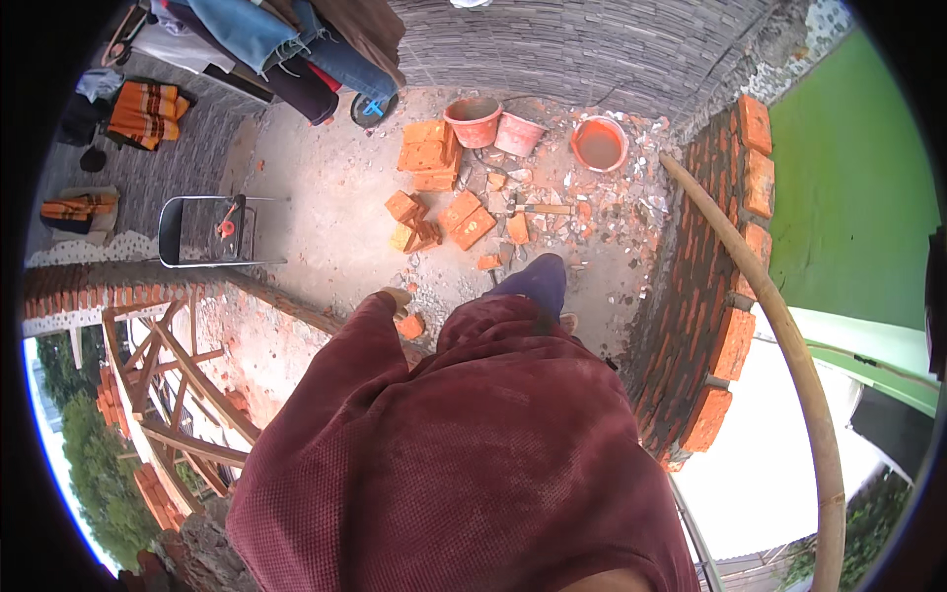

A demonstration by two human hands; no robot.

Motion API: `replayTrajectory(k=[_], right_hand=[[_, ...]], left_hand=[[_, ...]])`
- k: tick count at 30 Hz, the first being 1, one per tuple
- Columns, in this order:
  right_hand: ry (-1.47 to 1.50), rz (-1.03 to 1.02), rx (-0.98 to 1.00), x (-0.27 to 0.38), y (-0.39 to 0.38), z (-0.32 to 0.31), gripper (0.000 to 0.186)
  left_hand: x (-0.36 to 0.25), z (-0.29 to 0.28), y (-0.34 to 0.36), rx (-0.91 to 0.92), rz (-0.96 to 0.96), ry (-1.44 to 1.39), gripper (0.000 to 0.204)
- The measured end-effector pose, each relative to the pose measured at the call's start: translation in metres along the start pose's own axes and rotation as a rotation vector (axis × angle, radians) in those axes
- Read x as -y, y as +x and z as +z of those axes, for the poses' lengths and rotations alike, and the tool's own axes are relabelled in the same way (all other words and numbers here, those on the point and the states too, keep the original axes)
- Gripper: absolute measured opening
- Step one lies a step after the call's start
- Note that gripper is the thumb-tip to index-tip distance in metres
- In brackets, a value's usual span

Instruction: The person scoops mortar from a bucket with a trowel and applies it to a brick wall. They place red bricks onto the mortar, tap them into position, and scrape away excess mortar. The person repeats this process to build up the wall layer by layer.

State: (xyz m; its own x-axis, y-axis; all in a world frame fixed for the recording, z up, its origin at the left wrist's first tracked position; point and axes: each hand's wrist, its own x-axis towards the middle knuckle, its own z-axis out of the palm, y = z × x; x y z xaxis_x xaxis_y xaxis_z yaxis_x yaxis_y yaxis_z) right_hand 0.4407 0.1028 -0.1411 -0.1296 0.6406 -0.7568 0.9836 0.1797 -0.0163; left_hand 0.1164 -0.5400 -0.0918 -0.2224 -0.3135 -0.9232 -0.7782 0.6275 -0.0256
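My left arm in a maroon sleeve reaches forward, and only a small part of my left hand shows past the cuff. Its fingers are too hidden to read. Just beyond it on the floor lies a broken orange brick piece. My right hand does not show; my maroon-clad body covers that side. Ahead of me on the floor are a pair of orange bricks, a small heap of bricks and a taller brick stack. A hammer with a wooden handle lies among rubble.
Two pinkish buckets and a red-rimmed bucket of grey mix stand near the tiled wall. A part-built brick wall runs along my right, with a bamboo pole leaning past it. Leftward are a folding chair and wooden framing.
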Motion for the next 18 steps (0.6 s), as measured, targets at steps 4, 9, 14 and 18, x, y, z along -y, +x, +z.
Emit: replayTrajectory(k=[4,9,14,18], right_hand=[[0.45,-0.155,0.242,0.129,0.037,-0.035,0.024],[0.543,-0.148,0.269,0.241,0.046,-0.125,0.017],[0.453,-0.119,0.325,0.309,0.025,-0.117,0.012],[0.501,-0.109,0.416,0.363,-0.012,-0.097,0.011]], left_hand=[[0.009,0.038,-0.008,-0.063,0.375,0.336,0.056],[-0.132,0.091,-0.046,-0.062,0.787,0.044,0.051],[-0.115,0.099,0.026,-0.218,1.037,0.019,0.051],[-0.027,0.102,0.07,0.022,0.59,0.037,0.069]])
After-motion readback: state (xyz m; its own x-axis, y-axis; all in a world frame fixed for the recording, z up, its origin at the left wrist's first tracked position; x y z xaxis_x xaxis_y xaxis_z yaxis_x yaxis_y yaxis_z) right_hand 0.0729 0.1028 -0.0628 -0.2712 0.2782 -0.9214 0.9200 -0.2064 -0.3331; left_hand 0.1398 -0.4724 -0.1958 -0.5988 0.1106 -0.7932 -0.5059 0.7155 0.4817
